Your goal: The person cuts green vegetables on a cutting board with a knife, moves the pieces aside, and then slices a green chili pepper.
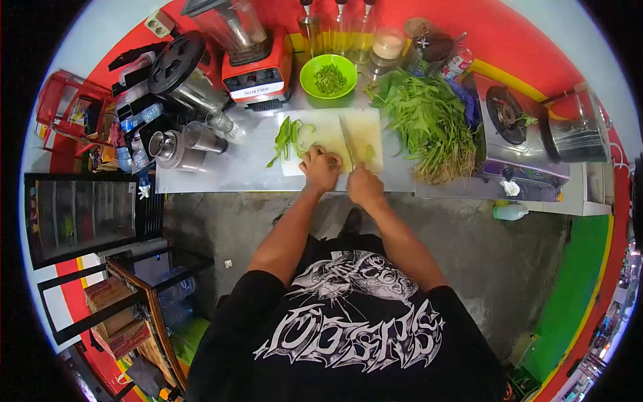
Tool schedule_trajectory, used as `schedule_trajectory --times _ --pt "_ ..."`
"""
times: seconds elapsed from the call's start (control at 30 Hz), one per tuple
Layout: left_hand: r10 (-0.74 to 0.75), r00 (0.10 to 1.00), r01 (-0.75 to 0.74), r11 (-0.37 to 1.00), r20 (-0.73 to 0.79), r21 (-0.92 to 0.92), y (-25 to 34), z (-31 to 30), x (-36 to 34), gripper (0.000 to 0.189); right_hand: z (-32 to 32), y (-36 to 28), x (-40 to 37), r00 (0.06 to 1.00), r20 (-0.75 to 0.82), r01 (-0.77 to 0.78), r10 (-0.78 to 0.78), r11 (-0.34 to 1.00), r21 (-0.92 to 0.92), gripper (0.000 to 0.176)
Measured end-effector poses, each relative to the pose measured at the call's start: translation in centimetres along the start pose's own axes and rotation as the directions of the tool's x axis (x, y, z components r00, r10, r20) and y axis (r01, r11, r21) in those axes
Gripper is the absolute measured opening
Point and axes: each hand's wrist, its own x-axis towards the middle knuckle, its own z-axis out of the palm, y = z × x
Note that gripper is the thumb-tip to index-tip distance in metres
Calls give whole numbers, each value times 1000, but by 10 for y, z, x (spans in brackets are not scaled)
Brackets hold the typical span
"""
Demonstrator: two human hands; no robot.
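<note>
My right hand (366, 185) grips a kitchen knife (347, 137) by its handle, with the blade pointing away from me over a pale cutting board (328, 119). Just left of the blade, my left hand (320, 170) presses on the board with curled fingers; what lies under them is hidden. Long green leafy pieces (288, 139) lie at the board's left side, near my left fingers. Small cut green bits (368, 153) sit right of the knife. Behind the board, a bright green bowl (309, 84) holds chopped greens (330, 80).
A big bunch of leafy greens (429, 120) lies right of the board, beside a gas stove (516, 151). To the left stand metal cups (201, 137) and a steel blender jug (187, 74). A red blender (256, 74) and several bottles (338, 33) line the back wall.
</note>
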Motion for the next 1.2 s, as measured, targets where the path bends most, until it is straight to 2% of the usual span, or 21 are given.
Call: schedule_trajectory --times 0.13,0.2,0.27,0.3,0.33,0.4,0.43,0.53,0.57,0.67,0.7,0.73,0.8,0.9,0.93,1.0,1.03,1.13,1.2 --pt "-14 996 19 997 85 -69 -5 -4 2 15 26 11 5 998 -63 -34 31 998 -56 35" --pt "7 997 0 996 79 -92 -6 -2 7 14 25 10 13 995 -96 -42 35 996 -73 34" --pt "40 996 -32 994 78 -107 -14 -2 2 13 19 9 15 994 -106 18 -31 992 -126 33" --pt "72 996 -67 992 49 -105 -15 -4 0 13 -1 -6 5 999 28 44 -39 983 -181 29" --pt "80 996 -74 991 50 -109 -16 -4 3 13 0 -12 3 999 21 38 -35 983 -182 29" --pt "66 995 -56 989 72 -137 -16 -2 3 12 3 -18 -11 998 -70 -23 10 982 -188 29" --pt "49 992 -33 991 120 -133 -12 -10 3 13 16 -14 -9 991 -131 -2 -31 970 -242 27" --pt "56 992 -40 990 116 -132 -11 -10 3 13 32 -7 -3 986 -151 -98 66 972 -214 27" --pt "57 992 -44 992 109 -116 -12 -9 3 13 40 -1 2 983 -183 -43 -3 968 -247 27" --pt "127 991 -120 986 49 -116 -20 -5 1 16 23 -14 -3 992 -121 -52 22 966 -254 27" --pt "118 991 -111 988 60 -109 -21 -2 2 17 15 -17 -11 995 -99 -12 -18 956 -292 28" --pt "123 990 -116 987 65 -108 -25 -2 -2 17 22 -17 -14 995 -102 -19 -11 957 -289 28" --pt "169 985 -162 977 43 -137 -26 -2 0 17 33 -12 -9 986 -123 -132 111 975 -176 32" --pt "177 983 -169 976 48 -135 -23 -7 1 20 41 -11 3 971 -157 -198 177 972 -125 31" --pt "175 984 -169 977 38 -132 -22 -9 3 20 34 -13 7 973 -159 -188 167 974 -126 31" --pt "169 984 -163 981 54 -102 -21 -7 1 21 16 -9 13 1000 -2 0 0 969 -246 33" --pt "183 982 -179 980 39 -91 -21 -6 1 22 11 -9 14 999 -38 27 -39 959 -282 35" --pt "150 986 -144 986 66 -88 -17 -9 -1 22 -10 -23 0 1000 6 16 -15 966 -256 36" --pt "157 985 -152 986 75 -69 -18 -9 1 21 7 -19 -3 999 -21 -34 30 977 -209 36"
